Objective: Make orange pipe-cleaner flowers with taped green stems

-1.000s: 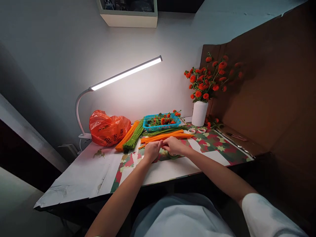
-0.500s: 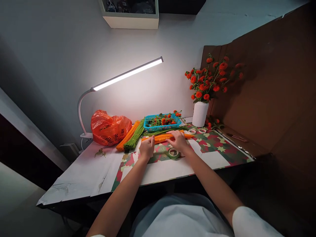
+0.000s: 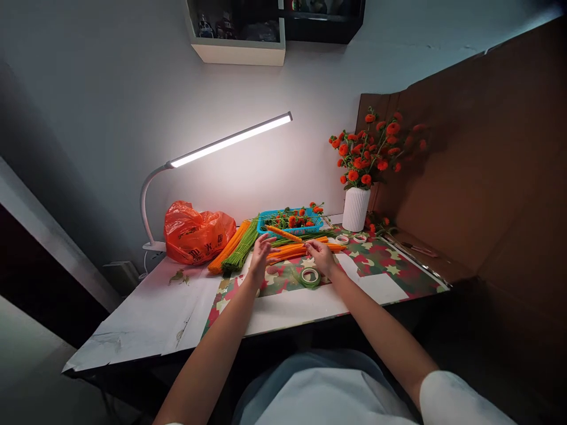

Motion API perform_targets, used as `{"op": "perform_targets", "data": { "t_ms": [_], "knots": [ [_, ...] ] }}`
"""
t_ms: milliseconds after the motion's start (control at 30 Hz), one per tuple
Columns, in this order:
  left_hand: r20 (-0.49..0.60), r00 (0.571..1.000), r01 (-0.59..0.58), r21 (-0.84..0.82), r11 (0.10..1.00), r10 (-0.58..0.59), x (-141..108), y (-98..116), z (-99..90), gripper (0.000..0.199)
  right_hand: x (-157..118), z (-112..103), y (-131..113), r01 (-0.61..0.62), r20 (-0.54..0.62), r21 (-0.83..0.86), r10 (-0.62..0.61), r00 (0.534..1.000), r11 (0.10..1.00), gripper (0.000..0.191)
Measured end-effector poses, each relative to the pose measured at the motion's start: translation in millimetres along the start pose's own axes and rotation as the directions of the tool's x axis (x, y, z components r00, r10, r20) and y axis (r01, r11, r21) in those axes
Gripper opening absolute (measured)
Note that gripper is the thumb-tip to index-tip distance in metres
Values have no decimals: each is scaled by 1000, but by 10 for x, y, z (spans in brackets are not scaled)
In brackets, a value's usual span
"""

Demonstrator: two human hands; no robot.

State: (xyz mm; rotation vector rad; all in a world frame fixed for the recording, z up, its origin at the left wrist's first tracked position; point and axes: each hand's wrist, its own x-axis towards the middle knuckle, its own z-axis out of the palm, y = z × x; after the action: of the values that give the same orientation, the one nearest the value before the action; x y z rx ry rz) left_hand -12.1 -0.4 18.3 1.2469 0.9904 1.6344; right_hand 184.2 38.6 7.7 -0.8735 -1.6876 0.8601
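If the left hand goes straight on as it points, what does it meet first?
Most likely the orange strip that the right hand holds; beyond that, the blue basket. Depth is unclear, so the left hand might pass under the strip.

The right hand (image 3: 321, 256), formerly at the orange bundle (image 3: 328, 248), now pinches an orange chenille stem (image 3: 283, 234), its free end slanting leftward toward the tabletop's (image 3: 146, 316) back edge; the left hand (image 3: 260, 257), previously curled, is now opened, fingers spread.
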Motion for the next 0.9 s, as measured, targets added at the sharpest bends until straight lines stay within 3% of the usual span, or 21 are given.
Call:
{"op": "perform_targets", "data": {
  "t_ms": [67, 167, 367, 700, 900],
  "knots": [
    [148, 985, 93, -29, 995, -88, -28, -4, 44, 63, -20, 87, -8, 0, 25, 25, 0, 1000, 1000, 33],
    [243, 955, 177, -10, 984, -169, -62, -45, 86, 59, -77, 205, -51, 54, 96, -16, -52, 994, 998, 34],
    [236, 956, 166, 51, 985, -173, -80, -56, 86, 38, -154, 249, -117, 196, 157, -67, -184, 970, 978, 26],
    [211, 961, 172, 40, 984, -176, -75, -65, 84, 35, -153, 175, -88, 275, 179, -142, -248, 952, 951, 24],
    [129, 980, 158, -45, 986, -152, -62, -37, 99, 31, -120, 134, -127, 222, 156, -116, -203, 967, 968, 27]
  ]
}}
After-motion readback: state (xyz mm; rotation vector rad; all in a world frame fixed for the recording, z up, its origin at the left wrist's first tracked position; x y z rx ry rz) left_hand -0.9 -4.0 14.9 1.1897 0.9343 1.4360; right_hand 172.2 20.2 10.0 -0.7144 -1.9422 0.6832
